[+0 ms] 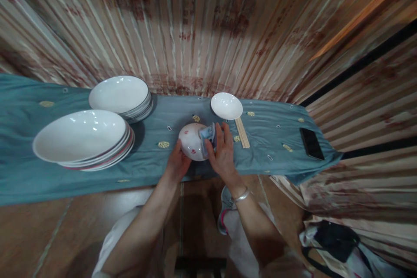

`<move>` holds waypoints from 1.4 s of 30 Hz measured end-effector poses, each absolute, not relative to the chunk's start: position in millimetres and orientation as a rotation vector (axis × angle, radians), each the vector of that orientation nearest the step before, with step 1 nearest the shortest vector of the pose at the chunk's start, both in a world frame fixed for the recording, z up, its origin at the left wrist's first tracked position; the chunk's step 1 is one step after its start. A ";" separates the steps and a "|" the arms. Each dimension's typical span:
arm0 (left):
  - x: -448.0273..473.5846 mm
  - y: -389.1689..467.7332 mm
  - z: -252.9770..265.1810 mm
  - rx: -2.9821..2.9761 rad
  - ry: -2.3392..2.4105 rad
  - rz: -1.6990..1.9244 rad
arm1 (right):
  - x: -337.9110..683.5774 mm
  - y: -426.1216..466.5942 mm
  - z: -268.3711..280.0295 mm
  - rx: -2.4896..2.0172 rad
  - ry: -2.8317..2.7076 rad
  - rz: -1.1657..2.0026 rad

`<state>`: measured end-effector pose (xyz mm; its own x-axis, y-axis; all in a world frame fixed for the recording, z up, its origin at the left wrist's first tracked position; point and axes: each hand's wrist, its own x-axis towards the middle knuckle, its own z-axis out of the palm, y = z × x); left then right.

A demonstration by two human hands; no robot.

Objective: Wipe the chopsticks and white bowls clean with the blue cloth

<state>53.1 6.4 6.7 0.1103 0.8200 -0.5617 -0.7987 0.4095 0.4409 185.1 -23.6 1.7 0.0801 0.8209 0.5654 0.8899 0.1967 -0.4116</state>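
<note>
A white bowl [188, 142] with small red marks is tipped on its side over the table's front part, its outer face toward me. My left hand [178, 163] is closed on its lower left rim. In my right hand [222, 150] is a folded blue-and-white cloth [207, 134], pressed against the bowl's right side. The fingers are bent around the cloth. A second white bowl [227, 105] stands upright behind them, and a bundle of wooden chopsticks [242, 133] lies just in front of it.
Two stacks of white plates stand at the left, a front stack [81, 137] and a back stack [119, 94]. A black phone [312, 143] lies near the right end of the blue tablecloth [273, 128]. Curtains [182, 30] hang behind. A bag [337, 241] sits on the floor.
</note>
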 end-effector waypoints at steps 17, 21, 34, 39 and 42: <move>52.3 3.0 12.1 0.038 0.854 1.207 | 190.4 -6.4 2.1 -1.527 -1.832 0.012; 49.8 6.4 4.8 0.026 0.849 1.203 | 188.0 -5.1 11.9 -1.497 -1.935 0.058; 46.5 5.8 7.7 0.009 0.856 1.197 | 189.4 -17.8 21.4 -1.462 -1.995 0.169; 45.4 5.0 7.3 0.049 0.861 1.198 | 191.6 -17.9 20.7 -1.397 -1.963 0.235; 45.5 5.7 5.2 0.051 0.857 1.198 | 191.3 -17.7 18.7 -1.365 -1.941 0.229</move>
<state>45.5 5.7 5.2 0.0975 0.8272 -0.5534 -0.7908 0.4020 0.4616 191.3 -17.7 18.7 -0.1602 0.8709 0.4646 0.7385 0.4180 -0.5290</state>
